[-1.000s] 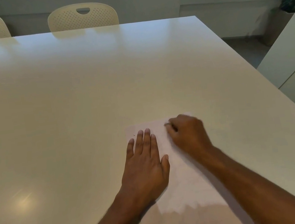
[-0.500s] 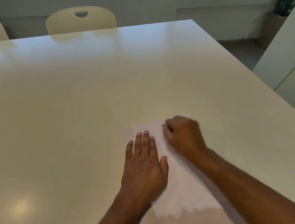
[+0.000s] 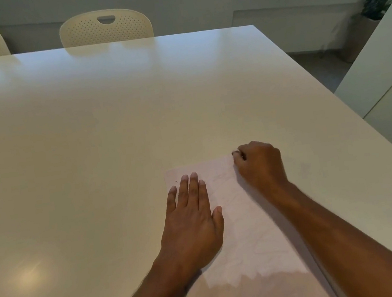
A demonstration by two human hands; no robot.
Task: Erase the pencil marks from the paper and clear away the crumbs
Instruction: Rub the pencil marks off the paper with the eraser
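My left hand lies flat, fingers together, on the paper on the pale worktop. My right hand is curled into a fist at the sheet's far right corner; what it grips is hidden.

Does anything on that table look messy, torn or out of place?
Nothing stands out. The paper lies flat on the table, pinned by the left hand; the right hand is closed at its far corner. Only a tiny dark speck shows.

Two bare forearms, no sleeves, watch or rings visible: the left hand and right hand are uncovered.
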